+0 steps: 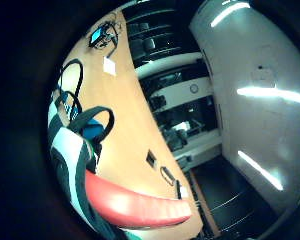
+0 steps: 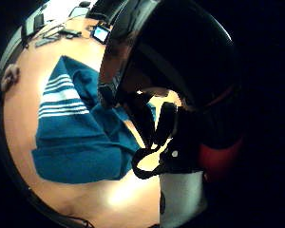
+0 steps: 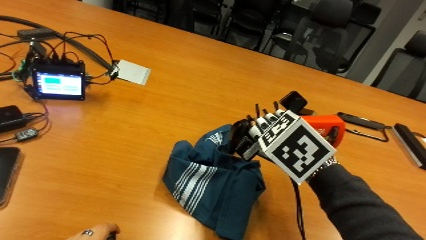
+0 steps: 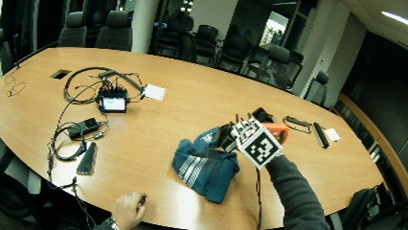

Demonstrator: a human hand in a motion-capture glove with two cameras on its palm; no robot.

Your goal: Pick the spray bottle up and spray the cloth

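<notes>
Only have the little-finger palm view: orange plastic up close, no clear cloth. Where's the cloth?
Observer: The teal cloth with white stripes lies crumpled on the wooden table, just beside the gloved right hand.
Operator: Bottle held?
Observer: Yes, the fingers curl round the orange plastic spray bottle.
Operator: Other hand?
Observer: The bare hand rests at the table edge, apart from the cloth.

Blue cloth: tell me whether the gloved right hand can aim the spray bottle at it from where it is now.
Probably yes. The gloved right hand holds the orange spray bottle just above the blue cloth, which lies bunched on the wooden table. Nothing appears to stand between nozzle and cloth.
</notes>
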